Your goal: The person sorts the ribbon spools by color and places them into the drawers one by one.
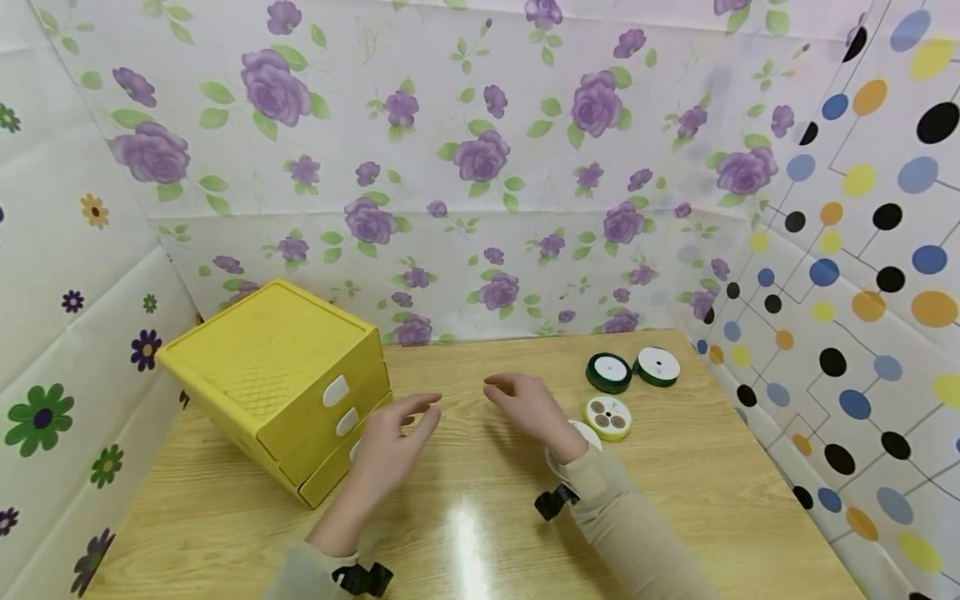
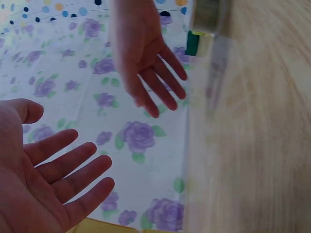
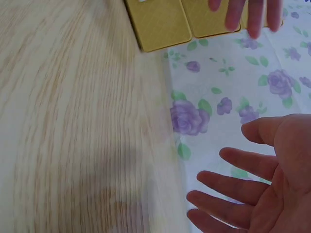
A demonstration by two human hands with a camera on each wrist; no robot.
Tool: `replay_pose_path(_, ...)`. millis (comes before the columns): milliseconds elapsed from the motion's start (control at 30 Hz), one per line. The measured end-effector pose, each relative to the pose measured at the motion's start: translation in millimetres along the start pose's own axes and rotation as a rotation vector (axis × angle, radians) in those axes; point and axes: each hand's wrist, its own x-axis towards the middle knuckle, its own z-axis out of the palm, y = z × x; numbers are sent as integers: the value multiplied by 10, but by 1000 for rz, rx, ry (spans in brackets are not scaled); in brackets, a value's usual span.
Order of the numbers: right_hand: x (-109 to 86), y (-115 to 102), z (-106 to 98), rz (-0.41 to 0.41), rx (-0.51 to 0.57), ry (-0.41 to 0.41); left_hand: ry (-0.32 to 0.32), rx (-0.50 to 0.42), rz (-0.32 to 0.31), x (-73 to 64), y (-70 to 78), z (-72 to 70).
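i spread my left fingers (image 2: 82, 176) beside the yellow drawer cabinet (image 1: 277, 371) and my right fingers (image 3: 233, 186) near the yellow ribbon spool (image 1: 608, 417).

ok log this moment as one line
left grip: empty, near yellow drawer box | right grip: empty, near ribbon spools | contact: none seen | surface: wooden table

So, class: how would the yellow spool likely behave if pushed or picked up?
Lying flat, the yellow spool would probably slide rather than tip. Its round rim suggests it could roll if stood on edge. Small beside the drawers, it is likely light to lift.
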Motion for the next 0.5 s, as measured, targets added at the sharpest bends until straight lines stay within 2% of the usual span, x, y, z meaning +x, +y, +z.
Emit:
replay_pose_path(133, 28, -35, 39, 0, 106, -34, 55, -6, 79, -74, 86, -144)
replay_pose_path(500, 227, -157, 108, 20, 227, -96, 201, -8, 285, -229, 413, -581)
